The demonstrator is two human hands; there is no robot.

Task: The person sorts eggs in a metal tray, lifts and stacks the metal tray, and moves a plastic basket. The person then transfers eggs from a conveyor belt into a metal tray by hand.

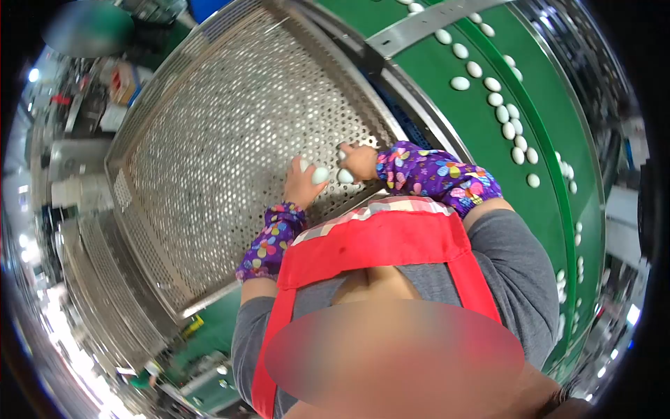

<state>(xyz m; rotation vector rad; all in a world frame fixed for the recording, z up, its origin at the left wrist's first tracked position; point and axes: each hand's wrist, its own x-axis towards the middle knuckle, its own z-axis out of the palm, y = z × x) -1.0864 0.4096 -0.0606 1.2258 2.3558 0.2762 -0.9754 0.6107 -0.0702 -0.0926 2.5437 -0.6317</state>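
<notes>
My left hand [299, 185] is low over the near right part of a perforated metal tray [230, 105], its fingers curled round pale eggs. One egg [319, 175] shows by the thumb, and another egg [303, 165] is at the fingertips. Facing it, my right hand [361, 162] is closed about two more eggs, one egg [345, 176] below the fingers and one egg [342, 155] partly hidden by them. Purple flowered sleeve covers reach both wrists.
To the right of the tray runs a green conveyor belt [447, 115] with a green divider [534, 105] and many loose eggs [509, 130]. A metal bar [433, 28] crosses it. Stacked metal trays [105, 272] stand at the left.
</notes>
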